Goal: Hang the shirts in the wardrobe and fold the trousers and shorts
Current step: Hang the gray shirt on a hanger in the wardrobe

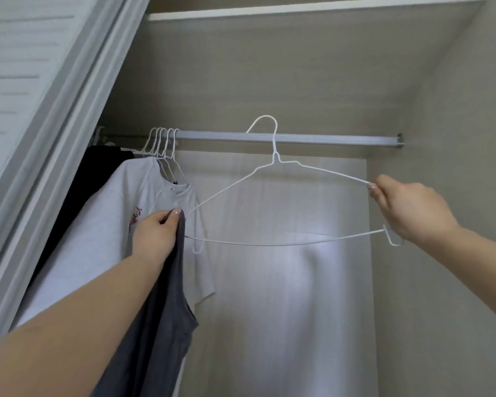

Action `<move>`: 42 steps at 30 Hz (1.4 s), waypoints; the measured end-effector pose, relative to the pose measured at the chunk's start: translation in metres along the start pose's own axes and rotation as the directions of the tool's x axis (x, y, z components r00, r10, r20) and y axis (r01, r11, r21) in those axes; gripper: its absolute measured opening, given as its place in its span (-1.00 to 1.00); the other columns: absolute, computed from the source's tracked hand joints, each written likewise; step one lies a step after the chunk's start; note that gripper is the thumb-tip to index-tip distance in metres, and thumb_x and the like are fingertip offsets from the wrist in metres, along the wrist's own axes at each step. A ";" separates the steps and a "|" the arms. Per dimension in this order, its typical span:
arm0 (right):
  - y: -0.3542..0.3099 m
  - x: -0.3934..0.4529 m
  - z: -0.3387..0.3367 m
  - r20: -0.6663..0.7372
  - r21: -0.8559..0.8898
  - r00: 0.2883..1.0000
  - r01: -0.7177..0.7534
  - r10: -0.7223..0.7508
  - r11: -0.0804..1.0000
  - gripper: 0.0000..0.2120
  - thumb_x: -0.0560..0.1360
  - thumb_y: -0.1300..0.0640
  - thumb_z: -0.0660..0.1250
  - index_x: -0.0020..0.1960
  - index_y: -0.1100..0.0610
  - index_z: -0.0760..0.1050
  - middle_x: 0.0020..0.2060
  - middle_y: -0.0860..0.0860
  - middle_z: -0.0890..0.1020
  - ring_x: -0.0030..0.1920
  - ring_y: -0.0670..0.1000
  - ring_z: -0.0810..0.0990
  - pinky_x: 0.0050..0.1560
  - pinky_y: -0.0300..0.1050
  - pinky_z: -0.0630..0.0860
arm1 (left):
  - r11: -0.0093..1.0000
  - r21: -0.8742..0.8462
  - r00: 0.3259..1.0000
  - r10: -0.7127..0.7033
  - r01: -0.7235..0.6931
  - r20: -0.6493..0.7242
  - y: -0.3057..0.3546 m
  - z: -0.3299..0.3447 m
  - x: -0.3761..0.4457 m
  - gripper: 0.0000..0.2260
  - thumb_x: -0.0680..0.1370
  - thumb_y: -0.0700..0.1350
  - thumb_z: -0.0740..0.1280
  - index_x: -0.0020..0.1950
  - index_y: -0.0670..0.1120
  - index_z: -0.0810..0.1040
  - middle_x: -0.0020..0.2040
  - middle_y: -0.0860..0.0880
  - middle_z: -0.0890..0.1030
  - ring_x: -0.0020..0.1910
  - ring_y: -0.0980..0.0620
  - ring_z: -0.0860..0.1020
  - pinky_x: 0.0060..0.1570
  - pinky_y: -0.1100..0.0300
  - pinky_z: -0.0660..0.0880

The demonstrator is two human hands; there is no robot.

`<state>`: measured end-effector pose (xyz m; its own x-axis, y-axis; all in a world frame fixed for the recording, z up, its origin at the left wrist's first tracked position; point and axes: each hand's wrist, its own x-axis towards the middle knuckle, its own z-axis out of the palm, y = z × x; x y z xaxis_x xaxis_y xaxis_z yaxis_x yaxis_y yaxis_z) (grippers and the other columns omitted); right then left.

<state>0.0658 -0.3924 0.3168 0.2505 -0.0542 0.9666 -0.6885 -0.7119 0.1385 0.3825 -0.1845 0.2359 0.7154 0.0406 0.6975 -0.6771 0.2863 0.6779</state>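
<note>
The grey shirt (155, 325) hangs at the lower left, pinched with one hanger end by the left hand (155, 236). The right hand (407, 207) pinches the white hanger (275, 196) at mid right. Slide each hanger end inside a shoulder slowly.

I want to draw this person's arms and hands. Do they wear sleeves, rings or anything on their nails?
Both forearms are bare, with no sleeves, watch or bracelet in view. No rings show on the left hand or the right hand. The fingernails look pale and glossy, maybe polished.
</note>
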 end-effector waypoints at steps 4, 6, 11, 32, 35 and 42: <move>-0.003 -0.004 -0.003 -0.003 0.033 1.000 0.024 -0.024 0.999 -0.72 0.62 -0.09 -0.02 -0.15 0.06 0.22 -0.19 0.35 0.56 -0.16 0.36 0.52 -0.29 0.00 0.27 | 0.996 0.084 0.998 0.034 -0.038 0.043 0.002 -0.016 -0.002 -0.70 0.61 0.02 0.23 -0.07 -0.18 0.62 -0.16 -0.11 0.60 -0.07 -0.15 0.54 0.04 0.04 0.47; -0.003 -0.004 -0.003 -0.005 0.046 0.999 0.038 -0.038 0.998 -0.70 0.61 -0.10 -0.03 -0.15 0.08 0.25 -0.21 0.35 0.56 -0.17 0.36 0.51 -0.30 0.00 0.27 | 0.996 0.078 0.996 0.037 -0.044 0.085 0.002 -0.020 -0.002 -0.71 0.60 0.03 0.24 -0.08 -0.15 0.61 -0.17 -0.08 0.60 -0.09 -0.11 0.54 -0.03 0.08 0.47; -0.008 -0.007 -0.002 -0.005 0.075 0.998 0.066 -0.065 0.995 -0.65 0.61 -0.11 -0.04 -0.08 0.13 0.36 -0.23 0.32 0.56 -0.18 0.34 0.52 -0.29 0.02 0.34 | 0.994 0.063 0.983 0.081 -0.093 0.167 0.007 -0.032 -0.001 -0.69 0.60 0.04 0.25 -0.06 -0.21 0.59 -0.14 -0.13 0.60 -0.18 0.01 0.47 -0.18 0.21 0.37; -0.061 -0.035 0.029 0.015 -0.039 0.965 0.263 -0.262 0.964 -0.67 0.63 -0.06 -0.03 -0.05 0.11 0.41 -0.20 0.04 0.52 -0.21 0.18 0.53 -0.31 -0.12 0.31 | 0.966 0.049 0.937 0.234 -0.254 0.260 0.034 0.006 -0.032 -0.75 0.58 0.04 0.29 -0.02 -0.15 0.57 -0.10 -0.02 0.61 -0.08 0.04 0.52 0.01 0.16 0.41; -0.065 -0.039 0.034 -0.228 -0.066 0.862 0.450 -0.453 0.891 -0.68 0.51 0.03 0.19 0.09 0.21 0.56 -0.01 0.15 0.59 -0.03 0.23 0.57 -0.06 0.03 0.43 | 0.965 0.050 0.941 0.238 -0.257 0.240 0.034 0.012 -0.035 -0.76 0.56 0.05 0.32 -0.03 -0.14 0.56 -0.13 0.00 0.59 -0.13 0.06 0.51 -0.04 0.18 0.41; -0.135 -0.107 0.025 -0.020 0.227 0.666 0.730 -0.746 0.645 -0.67 0.52 -0.02 0.11 -0.02 0.05 0.62 -0.12 -0.03 0.63 -0.22 0.04 0.60 -0.27 -0.12 0.50 | 0.963 0.080 0.950 0.235 -0.256 0.206 0.034 0.022 -0.037 -0.79 0.54 0.03 0.34 -0.11 -0.11 0.50 -0.24 0.04 0.51 -0.20 0.06 0.45 -0.10 0.21 0.36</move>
<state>0.1484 -0.3082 0.1893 0.6668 0.5090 0.5443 -0.1067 -0.6577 0.7457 0.3293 -0.1968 0.2386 0.4846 -0.0914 0.8699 -0.8492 0.1893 0.4929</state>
